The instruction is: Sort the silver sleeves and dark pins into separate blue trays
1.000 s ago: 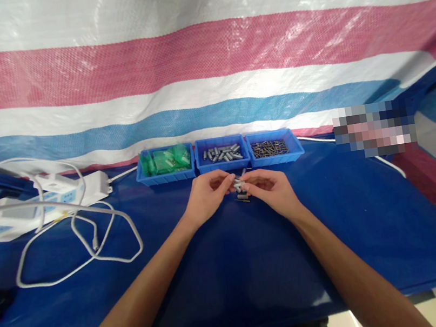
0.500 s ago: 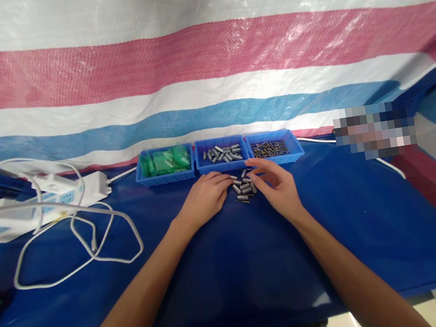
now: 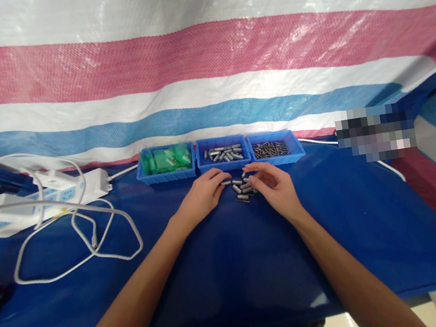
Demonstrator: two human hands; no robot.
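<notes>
My left hand is closed, with a small metal cylinder showing at its thumb and fingertips. Opposite it, my right hand curves over the right side of a loose pile of metal cylinders on the blue table. Its thumb and index finger are apart, their tips close to cylinders in the pile. A thin pin-like metal piece lies at the pile's near edge. Just behind the hands, the middle blue bin holds more cylinders.
The left blue bin contains green plastic packets. Many thin metal pins fill the right blue bin. White power strips and looped white cable lie at left. A striped sheet hangs behind.
My left hand has drawn slightly left, away from the pile, with a cylinder at its fingertips. My right index fingertip has lowered toward the pile.
</notes>
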